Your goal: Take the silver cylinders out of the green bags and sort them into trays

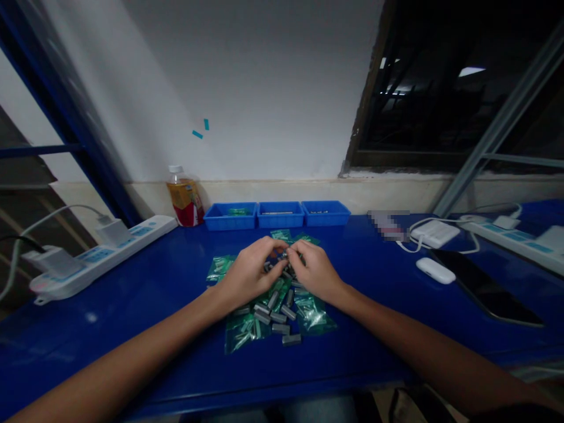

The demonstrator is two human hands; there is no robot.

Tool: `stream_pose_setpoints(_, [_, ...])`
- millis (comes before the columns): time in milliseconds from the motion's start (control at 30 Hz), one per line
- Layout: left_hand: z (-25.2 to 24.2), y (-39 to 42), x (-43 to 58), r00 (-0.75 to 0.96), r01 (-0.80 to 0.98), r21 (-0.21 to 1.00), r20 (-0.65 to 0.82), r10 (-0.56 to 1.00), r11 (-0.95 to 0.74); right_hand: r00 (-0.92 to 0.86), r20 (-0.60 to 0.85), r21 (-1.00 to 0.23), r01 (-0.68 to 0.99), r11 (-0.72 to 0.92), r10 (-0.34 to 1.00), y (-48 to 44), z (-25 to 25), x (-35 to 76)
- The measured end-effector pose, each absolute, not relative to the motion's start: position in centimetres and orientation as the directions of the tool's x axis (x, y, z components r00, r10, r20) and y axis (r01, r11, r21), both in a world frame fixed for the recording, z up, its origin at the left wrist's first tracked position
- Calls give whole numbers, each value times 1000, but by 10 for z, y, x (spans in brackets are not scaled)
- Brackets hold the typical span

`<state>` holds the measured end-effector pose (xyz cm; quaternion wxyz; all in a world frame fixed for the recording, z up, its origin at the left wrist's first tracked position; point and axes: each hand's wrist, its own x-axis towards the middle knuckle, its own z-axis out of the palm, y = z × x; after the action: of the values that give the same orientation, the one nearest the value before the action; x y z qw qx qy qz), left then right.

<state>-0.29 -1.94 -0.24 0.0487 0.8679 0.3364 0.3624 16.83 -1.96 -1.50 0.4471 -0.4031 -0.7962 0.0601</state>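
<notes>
My left hand (253, 269) and my right hand (315, 267) meet at the middle of the blue table, thumbs and fingers pinched together at one small spot. A tiny metallic part seems to sit between the fingertips, too small and blurred to name. Below them lies a pile of short grey metal blocks (281, 329). Green-tinted plastic bags with slim pieces inside lie around the pile: one bag (247, 333) at the front left, another bag (314, 314) at the front right, and a third bag (219, 267) left of my left hand.
Three blue bins (281, 220) stand in a row against the wall, small parts inside. A drink bottle (185, 197) is left of them. Power strips (106, 255) lie at both sides. A phone (489, 288), a white case (435, 270) and a white charger (435, 233) lie right.
</notes>
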Motion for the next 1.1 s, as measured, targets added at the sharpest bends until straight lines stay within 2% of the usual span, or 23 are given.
stream_pose_setpoints(133, [-7, -22, -4, 455, 564, 333, 639, 620, -756, -264, 657, -503, 544, 671, 706, -21, -13, 166])
stream_pose_setpoints(300, [-3, -25, -8, 428, 565, 352, 649, 630, -746, -302, 659, -476, 542, 693, 689, -25, -13, 165])
stream_pose_setpoints(533, [3, -22, -9, 322, 523, 605, 512, 796, -600, -389, 701, -299, 601, 741, 598, -24, -11, 171])
stream_pose_setpoints(667, [2, -19, -7, 360, 501, 668, 417, 834, -551, -446, 717, -182, 622, 762, 535, -24, -10, 169])
stream_pose_setpoints(767, [9, -12, -15, 461, 569, 603, 330, 824, -560, -464, 712, -115, 664, 739, 527, -12, -6, 174])
stream_pose_setpoints(867, [25, 1, -44, 538, 682, 415, 274, 797, -602, -416, 686, -77, 775, 627, 598, 21, 2, 193])
stream_pose_setpoints(933, [36, 7, -74, 517, 773, 321, 179, 837, -547, -315, 635, -78, 882, 465, 705, 51, 10, 210])
stream_pose_setpoints(1033, [42, 6, -119, 441, 862, 279, -2, 897, -423, -83, 471, -114, 981, 154, 878, 97, 19, 236])
stream_pose_setpoints(1100, [38, 2, -136, 426, 876, 268, -40, 904, -401, 14, 396, -130, 991, 41, 918, 120, 21, 248])
